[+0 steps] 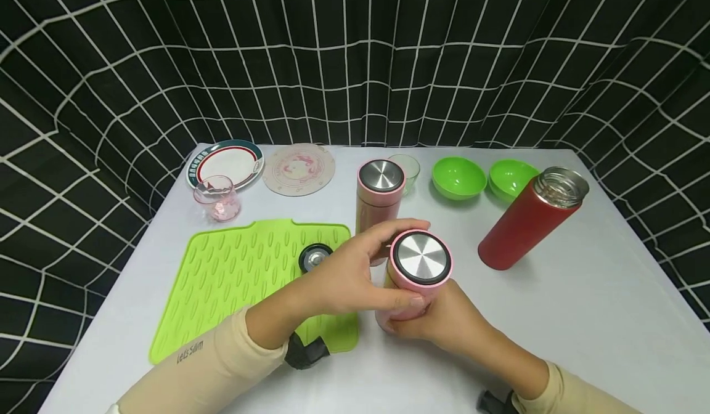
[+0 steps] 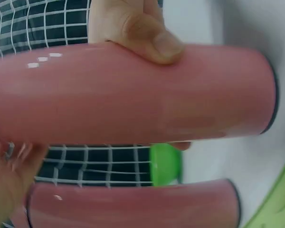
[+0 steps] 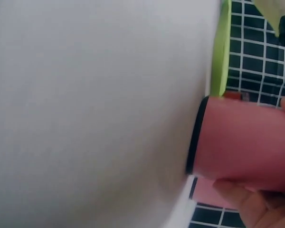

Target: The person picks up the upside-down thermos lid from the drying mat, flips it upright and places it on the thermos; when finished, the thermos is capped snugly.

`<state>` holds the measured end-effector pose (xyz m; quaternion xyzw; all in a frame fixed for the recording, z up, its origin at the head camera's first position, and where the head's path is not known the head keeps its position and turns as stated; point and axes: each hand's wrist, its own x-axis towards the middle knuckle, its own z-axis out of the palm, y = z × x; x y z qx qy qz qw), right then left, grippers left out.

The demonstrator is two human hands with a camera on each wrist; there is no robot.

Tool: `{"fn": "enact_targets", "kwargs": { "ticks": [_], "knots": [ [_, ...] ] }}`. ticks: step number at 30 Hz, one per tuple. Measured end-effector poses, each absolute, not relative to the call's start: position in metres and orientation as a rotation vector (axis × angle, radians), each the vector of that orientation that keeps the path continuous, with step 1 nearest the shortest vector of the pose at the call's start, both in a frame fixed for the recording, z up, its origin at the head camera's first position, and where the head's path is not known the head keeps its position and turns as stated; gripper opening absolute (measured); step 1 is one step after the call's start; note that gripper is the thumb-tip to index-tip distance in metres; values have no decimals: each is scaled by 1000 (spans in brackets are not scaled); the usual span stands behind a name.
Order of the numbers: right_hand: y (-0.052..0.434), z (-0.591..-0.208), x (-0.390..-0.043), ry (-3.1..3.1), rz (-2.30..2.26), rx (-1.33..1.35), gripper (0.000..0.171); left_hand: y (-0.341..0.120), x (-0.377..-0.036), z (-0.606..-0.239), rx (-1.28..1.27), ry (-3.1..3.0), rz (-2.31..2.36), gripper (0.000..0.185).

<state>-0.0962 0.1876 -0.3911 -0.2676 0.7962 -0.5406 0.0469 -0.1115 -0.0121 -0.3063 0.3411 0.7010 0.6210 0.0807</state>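
Observation:
Upright in front of me, a pink thermos [image 1: 407,312] with a steel-topped lid [image 1: 421,257] is held in both hands. My left hand [image 1: 344,275] grips it near the top, thumb in front and fingers reaching behind. Lower on the body, my right hand [image 1: 452,318] holds it, with the thumb lying along the side in the left wrist view. The base is close to the white table [image 3: 99,95]; whether it touches I cannot tell. Just behind stands a second pink thermos [image 1: 379,195] with its lid on.
A lime drying mat [image 1: 233,284] lies left, carrying a black round cap [image 1: 315,257]. To the right, a red thermos [image 1: 524,226] stands uncapped. Green bowls [image 1: 458,178], a clear glass [image 1: 409,170], a round pinkish mat [image 1: 299,169], a plate [image 1: 227,160] and a pink glass [image 1: 222,201] line the back.

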Motion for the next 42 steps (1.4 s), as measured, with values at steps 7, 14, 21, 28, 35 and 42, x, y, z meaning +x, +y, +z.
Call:
{"fn": "enact_targets", "kwargs": {
  "ticks": [7, 14, 21, 28, 35, 42],
  "knots": [
    [185, -381, -96, 2461, -1631, -831, 60, -3, -109, -305, 951, 2232, 1944, 67],
    [188, -394, -103, 2440, -1599, -889, 61, -13, -121, -305, 1036, 2032, 1840, 75],
    [190, -391, -102, 2461, -1547, -827, 62, -5, -120, -316, 995, 2034, 1970, 67],
    [190, -394, -105, 2439, -1567, -901, 54, -10, -129, -323, 1047, 1742, 1956, 79],
    [191, -393, -102, 2426, -1560, -840, 51, -3, -118, -323, 1038, 2094, 2015, 71],
    [192, -397, -106, 2367, -1596, -866, 54, -7, -136, -332, 1063, 1683, 2020, 74]
  ]
}}
